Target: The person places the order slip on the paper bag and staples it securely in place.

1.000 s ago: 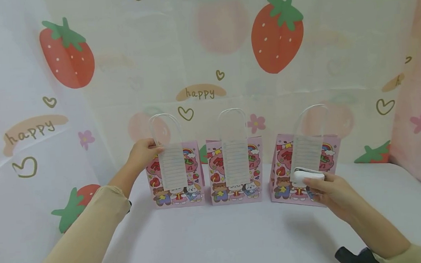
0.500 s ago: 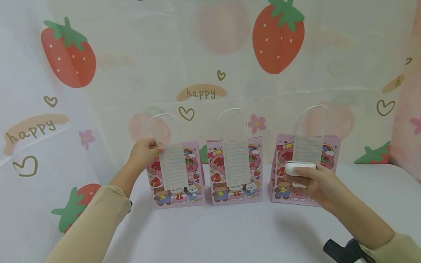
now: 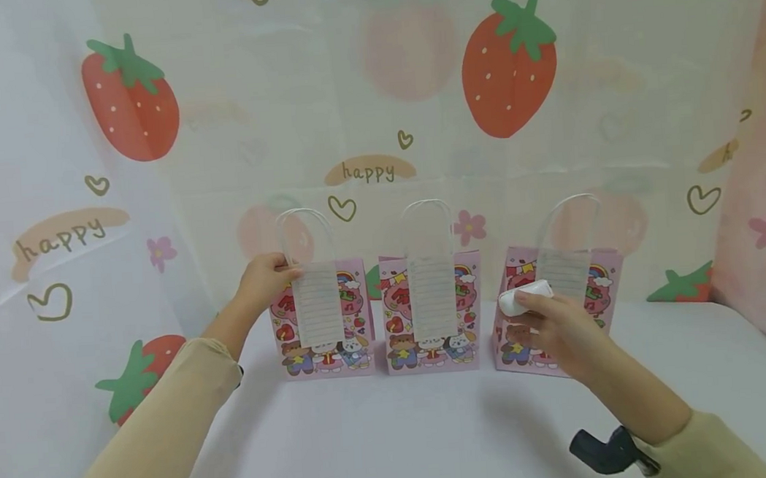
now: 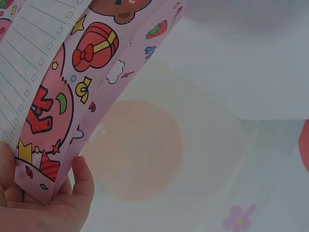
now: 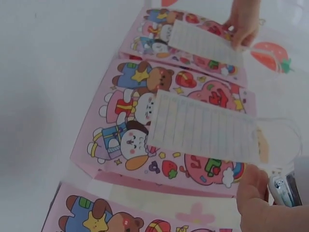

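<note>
Strawberry-print backdrop, white tabletop [image 3: 395, 436]; three pink bags in row. Right hand [image 3: 559, 327], fingers curled round white stapler [image 3: 525, 297], now raised from lower front of right bag [image 3: 548, 309] to near its rim. Left hand [image 3: 263, 279] still pinching left bag [image 3: 322, 319] top edge.

Staged craft set: strawberry-print backdrop [image 3: 375, 108], white tabletop [image 3: 401, 435].

Three pink gift bags [image 3: 430, 313] block table [image 3: 394, 428] rear in close row; open table surface before them.
</note>
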Demonstrator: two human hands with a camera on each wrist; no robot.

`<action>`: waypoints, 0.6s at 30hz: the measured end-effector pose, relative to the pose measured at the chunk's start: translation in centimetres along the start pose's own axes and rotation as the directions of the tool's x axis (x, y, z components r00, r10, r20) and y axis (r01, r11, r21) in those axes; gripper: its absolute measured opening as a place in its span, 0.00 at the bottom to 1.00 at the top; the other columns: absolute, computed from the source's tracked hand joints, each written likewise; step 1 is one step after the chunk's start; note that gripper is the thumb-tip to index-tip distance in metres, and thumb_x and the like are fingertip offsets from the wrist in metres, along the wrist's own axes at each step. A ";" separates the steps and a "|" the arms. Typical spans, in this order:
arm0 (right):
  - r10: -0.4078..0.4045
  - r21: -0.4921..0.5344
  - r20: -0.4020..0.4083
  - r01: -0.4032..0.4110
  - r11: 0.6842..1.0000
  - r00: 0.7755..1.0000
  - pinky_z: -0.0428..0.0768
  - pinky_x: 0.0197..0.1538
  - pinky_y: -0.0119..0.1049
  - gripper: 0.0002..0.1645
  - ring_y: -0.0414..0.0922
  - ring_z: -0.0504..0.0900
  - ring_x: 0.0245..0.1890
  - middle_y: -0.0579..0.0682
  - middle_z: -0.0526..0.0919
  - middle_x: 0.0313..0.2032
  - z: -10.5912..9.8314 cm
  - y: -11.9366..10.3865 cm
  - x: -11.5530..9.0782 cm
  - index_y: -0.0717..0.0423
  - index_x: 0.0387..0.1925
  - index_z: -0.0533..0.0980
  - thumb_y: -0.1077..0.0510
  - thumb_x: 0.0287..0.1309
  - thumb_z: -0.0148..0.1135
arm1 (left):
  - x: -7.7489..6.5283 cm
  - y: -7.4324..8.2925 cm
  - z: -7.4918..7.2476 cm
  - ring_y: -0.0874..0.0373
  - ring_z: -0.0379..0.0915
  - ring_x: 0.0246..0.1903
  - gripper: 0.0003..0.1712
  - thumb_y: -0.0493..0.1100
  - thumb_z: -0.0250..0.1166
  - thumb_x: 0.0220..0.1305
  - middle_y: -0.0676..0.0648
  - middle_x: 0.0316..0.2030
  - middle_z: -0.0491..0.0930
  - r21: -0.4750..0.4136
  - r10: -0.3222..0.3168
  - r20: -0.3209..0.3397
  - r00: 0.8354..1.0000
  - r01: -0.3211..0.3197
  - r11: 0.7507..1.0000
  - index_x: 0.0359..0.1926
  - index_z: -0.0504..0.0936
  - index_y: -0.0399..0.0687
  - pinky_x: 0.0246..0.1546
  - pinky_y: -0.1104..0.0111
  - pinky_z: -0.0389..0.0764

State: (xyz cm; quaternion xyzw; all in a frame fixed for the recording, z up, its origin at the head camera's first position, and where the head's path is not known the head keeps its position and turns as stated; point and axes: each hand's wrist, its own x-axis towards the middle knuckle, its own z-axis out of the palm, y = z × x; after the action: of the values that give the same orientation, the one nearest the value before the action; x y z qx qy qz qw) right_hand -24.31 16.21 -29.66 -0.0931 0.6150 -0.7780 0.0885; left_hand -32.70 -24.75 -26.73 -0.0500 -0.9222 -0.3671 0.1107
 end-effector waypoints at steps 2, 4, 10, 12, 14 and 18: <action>-0.003 -0.018 0.006 0.004 1.000 1.000 0.79 0.52 0.36 0.18 0.44 0.77 0.45 0.49 0.73 0.48 0.4 -0.1 0.1 0.61 0.56 0.62 0.57 0.71 0.51 | -0.1 0.0 0.0 0.40 0.76 0.44 0.18 0.40 0.58 0.71 0.29 0.46 0.80 0.006 0.005 -0.003 1.000 -0.005 1.000 0.49 0.77 0.25 0.50 0.51 0.74; 0.005 -0.014 0.008 -0.005 1.000 1.000 0.78 0.54 0.37 0.19 0.45 0.77 0.46 0.51 0.72 0.49 0.9 -0.2 0.3 0.61 0.57 0.61 0.57 0.71 0.52 | -0.1 0.0 0.0 0.40 0.76 0.44 0.18 0.40 0.58 0.70 0.30 0.46 0.80 0.007 0.011 -0.007 1.000 -0.010 1.000 0.49 0.77 0.25 0.50 0.51 0.74; 0.047 -0.017 -0.015 -0.047 0.999 0.999 0.77 0.54 0.38 0.27 0.46 0.77 0.46 0.55 0.70 0.54 2.7 -0.4 0.7 0.64 0.61 0.58 0.56 0.69 0.56 | 0.0 -0.4 0.2 0.39 0.76 0.48 0.19 0.40 0.58 0.70 0.30 0.48 0.80 0.009 0.016 -0.007 1.000 -0.016 1.000 0.51 0.77 0.26 0.53 0.50 0.72; 0.047 -0.050 -0.025 -0.048 0.998 0.999 0.77 0.54 0.38 0.31 0.44 0.78 0.47 0.56 0.70 0.55 3.3 -0.5 0.8 0.67 0.63 0.57 0.55 0.69 0.56 | 0.1 -0.4 0.2 0.39 0.76 0.47 0.19 0.40 0.58 0.70 0.30 0.48 0.80 0.010 0.013 -0.006 1.000 -0.012 1.000 0.51 0.77 0.26 0.53 0.50 0.72; 0.039 -0.077 -0.024 -0.041 0.996 0.999 0.77 0.55 0.39 0.32 0.43 0.79 0.47 0.56 0.71 0.55 3.7 -0.6 1.0 0.69 0.63 0.56 0.54 0.69 0.56 | 0.1 -0.4 0.2 0.40 0.76 0.46 0.19 0.41 0.58 0.70 0.31 0.47 0.80 0.014 0.012 -0.008 1.000 -0.012 1.000 0.51 0.77 0.27 0.52 0.50 0.73; 0.023 -0.106 0.006 -0.022 0.994 1.000 0.73 0.60 0.43 0.32 0.46 0.78 0.52 0.57 0.71 0.56 4.7 -0.8 1.4 0.71 0.64 0.56 0.55 0.70 0.55 | 0.1 -0.4 0.2 0.42 0.76 0.45 0.18 0.42 0.59 0.70 0.32 0.47 0.81 0.022 0.015 -0.012 1.000 -0.015 1.000 0.50 0.78 0.28 0.51 0.50 0.73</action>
State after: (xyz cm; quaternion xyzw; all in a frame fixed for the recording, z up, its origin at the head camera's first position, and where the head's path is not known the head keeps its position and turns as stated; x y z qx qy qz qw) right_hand -24.48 11.62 -27.76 -0.0936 0.6560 -0.7429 0.0946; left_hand -32.89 -24.94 -27.11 -0.0535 -0.9251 -0.3564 0.1195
